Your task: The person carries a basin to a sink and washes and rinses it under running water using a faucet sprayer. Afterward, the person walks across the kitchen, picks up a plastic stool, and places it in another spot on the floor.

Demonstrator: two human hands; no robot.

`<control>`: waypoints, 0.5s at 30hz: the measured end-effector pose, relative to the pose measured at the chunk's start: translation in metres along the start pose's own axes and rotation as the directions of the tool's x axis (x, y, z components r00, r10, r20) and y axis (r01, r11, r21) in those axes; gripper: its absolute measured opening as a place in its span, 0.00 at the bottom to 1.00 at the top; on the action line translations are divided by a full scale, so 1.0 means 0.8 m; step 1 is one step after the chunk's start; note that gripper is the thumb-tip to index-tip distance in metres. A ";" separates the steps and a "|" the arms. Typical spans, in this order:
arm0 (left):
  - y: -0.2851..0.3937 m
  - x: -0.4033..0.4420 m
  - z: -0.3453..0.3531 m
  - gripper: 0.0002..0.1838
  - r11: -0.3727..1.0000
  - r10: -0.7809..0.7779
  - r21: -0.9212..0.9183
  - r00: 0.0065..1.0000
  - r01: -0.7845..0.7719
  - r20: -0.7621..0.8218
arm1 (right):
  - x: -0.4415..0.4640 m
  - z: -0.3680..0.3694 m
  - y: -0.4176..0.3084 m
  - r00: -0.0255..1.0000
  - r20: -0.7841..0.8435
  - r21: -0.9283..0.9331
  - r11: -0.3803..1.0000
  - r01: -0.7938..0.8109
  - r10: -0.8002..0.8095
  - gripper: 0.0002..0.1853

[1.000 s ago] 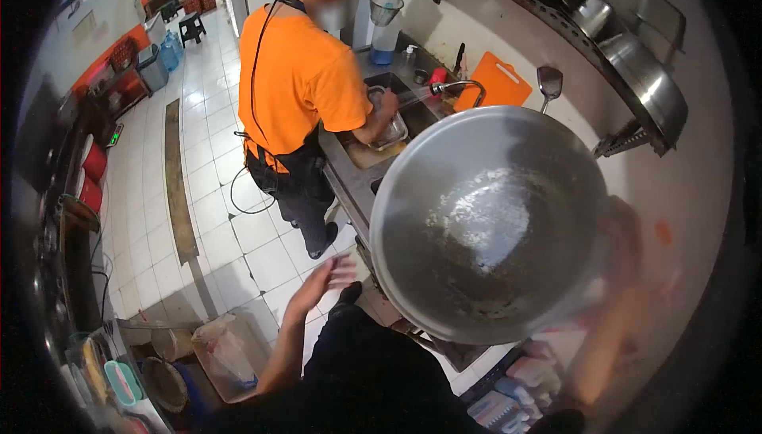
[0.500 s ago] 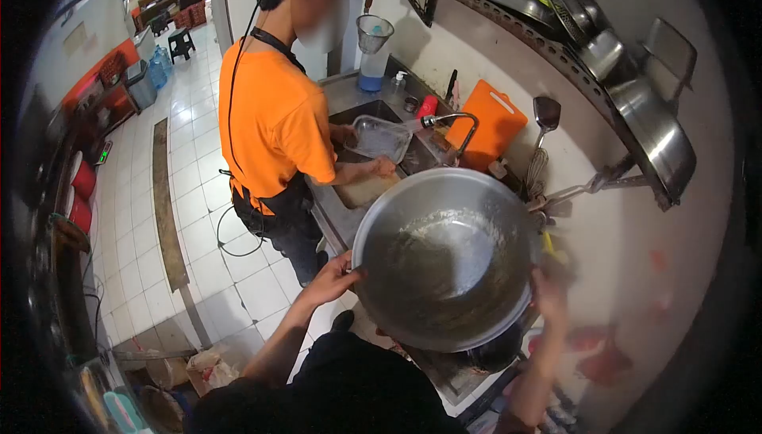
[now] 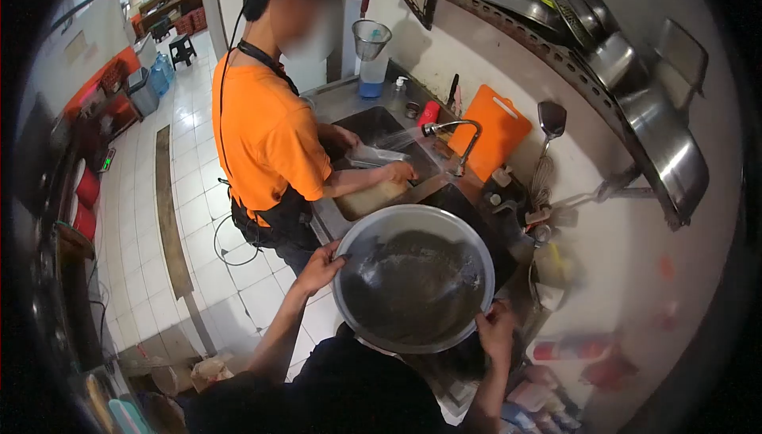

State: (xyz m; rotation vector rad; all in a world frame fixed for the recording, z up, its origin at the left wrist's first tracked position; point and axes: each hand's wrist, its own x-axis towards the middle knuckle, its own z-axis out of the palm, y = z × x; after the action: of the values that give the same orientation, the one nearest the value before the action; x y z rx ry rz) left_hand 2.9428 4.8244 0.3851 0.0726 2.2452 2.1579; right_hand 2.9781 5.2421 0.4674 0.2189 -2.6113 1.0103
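Observation:
A large round metal basin [image 3: 413, 291] is held out in front of my body, its open top facing me. Pale streaks mark its inner wall, and liquid seems to lie in the bottom, though I cannot be sure. My left hand [image 3: 320, 267] grips the rim on the left side, thumb over the edge. On the lower right, my right hand [image 3: 496, 329] pinches the same rim. The basin covers part of the counter behind it.
Ahead, a person in an orange shirt [image 3: 270, 136] rinses a clear plastic container [image 3: 379, 156] under the running faucet [image 3: 452, 128]. An orange cutting board [image 3: 490, 132] leans on the wall. A shelf of pans [image 3: 651, 132] overhangs the right side. Bottles [image 3: 548, 402] stand low at right.
The basin has come down and moved away from my face, with both hands still on its rim. The other person has tilted the clear container in the sink.

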 end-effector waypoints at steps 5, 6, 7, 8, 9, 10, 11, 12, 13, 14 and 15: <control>-0.013 -0.004 -0.007 0.22 0.997 -0.027 0.077 0.998 0.031 -0.057 | -0.015 0.013 -0.008 0.917 0.219 0.133 0.921 -0.366 0.333 0.13; -0.013 -0.007 -0.007 0.22 0.993 -0.035 0.107 0.996 0.044 -0.084 | -0.021 0.016 -0.001 0.877 0.281 0.145 0.886 -0.440 0.390 0.12; -0.016 -0.007 -0.008 0.22 0.993 -0.032 0.111 0.994 0.044 -0.109 | -0.028 0.015 0.002 0.881 0.296 0.152 0.892 -0.426 0.370 0.12; -0.020 -0.007 -0.010 0.22 0.954 -0.117 0.271 0.991 0.130 -0.064 | -0.036 0.009 0.003 0.907 0.251 0.036 0.933 -0.358 0.339 0.11; -0.017 -0.010 -0.019 0.23 0.879 -0.204 0.428 0.977 0.212 -0.065 | -0.034 0.012 0.002 0.937 0.217 -0.064 0.962 -0.264 0.272 0.11; -0.008 -0.018 -0.015 0.24 0.897 -0.108 0.418 0.988 0.144 -0.109 | -0.032 0.014 -0.007 0.903 0.255 -0.011 0.935 -0.355 0.346 0.11; -0.007 -0.020 -0.020 0.26 0.908 -0.094 0.404 0.994 0.109 -0.057 | -0.031 0.015 -0.011 0.858 0.308 0.030 0.898 -0.440 0.410 0.12; -0.001 -0.025 -0.020 0.29 0.881 0.055 0.473 0.993 -0.001 -0.101 | -0.034 0.030 0.010 0.892 0.269 -0.043 0.929 -0.366 0.364 0.12; -0.041 -0.017 -0.025 0.31 0.859 0.181 0.499 0.980 -0.118 -0.080 | -0.045 0.008 -0.014 0.881 0.315 -0.088 0.935 -0.342 0.352 0.20; -0.047 -0.018 -0.022 0.31 0.891 0.117 0.448 0.990 -0.071 -0.076 | -0.054 -0.014 -0.040 0.869 0.361 -0.129 0.941 -0.314 0.339 0.31; -0.025 -0.025 -0.022 0.30 0.893 0.088 0.446 0.995 -0.060 -0.042 | -0.059 -0.019 -0.043 0.868 0.363 -0.149 0.941 -0.305 0.339 0.30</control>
State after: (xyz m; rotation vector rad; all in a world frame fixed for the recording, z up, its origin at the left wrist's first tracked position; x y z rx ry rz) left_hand 2.9613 4.8052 0.3660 0.1025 2.7692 1.6463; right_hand 3.0348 5.2283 0.4823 -0.0539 -3.1228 1.0400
